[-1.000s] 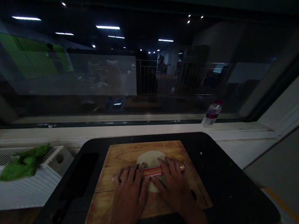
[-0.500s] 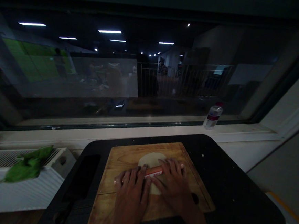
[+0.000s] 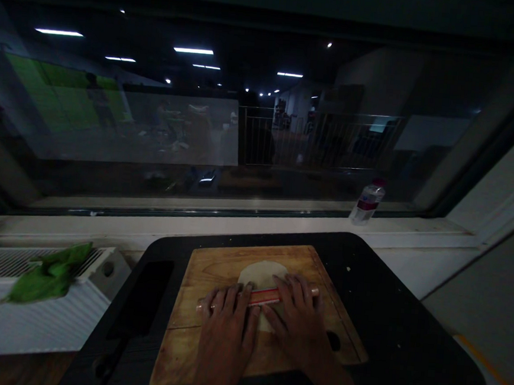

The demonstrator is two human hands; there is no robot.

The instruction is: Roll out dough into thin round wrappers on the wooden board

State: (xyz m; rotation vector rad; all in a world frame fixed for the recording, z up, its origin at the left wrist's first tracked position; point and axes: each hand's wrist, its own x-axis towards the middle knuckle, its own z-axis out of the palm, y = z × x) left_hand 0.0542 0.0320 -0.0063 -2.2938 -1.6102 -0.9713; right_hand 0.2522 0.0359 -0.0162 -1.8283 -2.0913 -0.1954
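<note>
Across a flat round of pale dough lies a wooden rolling pin with a red-and-white label around its middle. My left hand is on the pin's left part, fingers curled over it and thumb behind. My right hand grips the right part the same way, its thumb pointing inward near the dough. The pin and both hands hide part of the dough. Beneath it is a wooden cutting board with a dark oval hole at its right.
The board rests on a black table. At the table's left lies a dark flat object with a handle. A water bottle stands on the windowsill. A green cloth drapes over a white radiator.
The rolling pin has turned under my hands: its label shows a red stripe where lettering showed before. Both hands stay on the pin, nearly in place. The view has tilted slightly.
</note>
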